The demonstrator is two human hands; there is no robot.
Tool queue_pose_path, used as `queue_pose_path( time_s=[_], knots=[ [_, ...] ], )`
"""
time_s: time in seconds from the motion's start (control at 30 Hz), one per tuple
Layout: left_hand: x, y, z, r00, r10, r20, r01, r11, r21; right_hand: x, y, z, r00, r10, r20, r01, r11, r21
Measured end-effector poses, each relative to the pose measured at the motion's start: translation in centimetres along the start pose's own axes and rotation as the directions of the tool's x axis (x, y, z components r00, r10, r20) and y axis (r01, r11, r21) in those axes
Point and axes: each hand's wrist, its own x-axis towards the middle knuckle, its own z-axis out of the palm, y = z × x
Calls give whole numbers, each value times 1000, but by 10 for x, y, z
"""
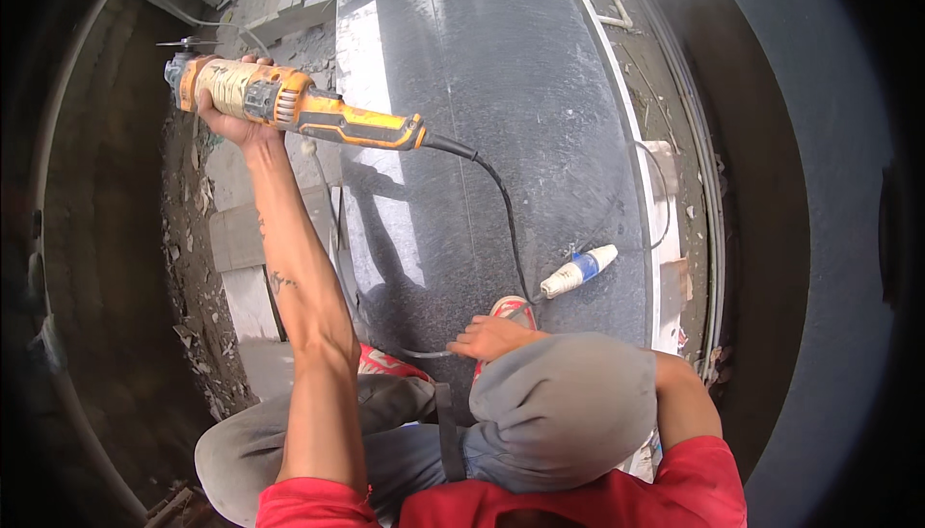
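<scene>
My left hand [234,125] is raised at the upper left, wrapped around the taped body of an orange and black angle grinder [332,118]. The grinder's thin disc [188,43] shows edge-on at its far left end. From its rear, a black power cord [509,202] hangs down toward my shoe. Low in the middle, my right hand [493,338] is closed, its fingertips on a thin grey hose [414,352]. To the right of that hand, a white connector wrapped in blue tape [580,271] lies on a dark stone slab [501,75], the cord running to it.
My red and white shoes [390,362] rest at the slab's near end. Pale blocks [252,304] and rubble [198,335] lie along the left side. Beyond the slab's right edge run pipes [708,200] beside a dark wall. White dust covers the slab's far part.
</scene>
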Motion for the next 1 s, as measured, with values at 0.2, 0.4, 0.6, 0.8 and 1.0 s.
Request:
queue_pose_path(
  time_s=[0.2,0.4,0.6,0.8,1.0],
  knots=[
    [1,-19,45,993,-91,77,88,996,33,2,-3,-65,847,149,510,-311,918,247],
    [-4,-13,57,979,-174,106,170,984,47,-8,26,-15,887,461,-26,-425,838,342],
    [-9,-33,82,965,-212,156,233,964,-131,153,47,-66,636,560,-531,-383,826,413],
    [1,-19,88,942,-276,190,274,961,40,320,-44,-58,572,-199,-795,494,858,141],
    [5,9,72,922,-357,151,309,912,268,214,-31,-21,910,-240,339,70,893,445]
  ],
)
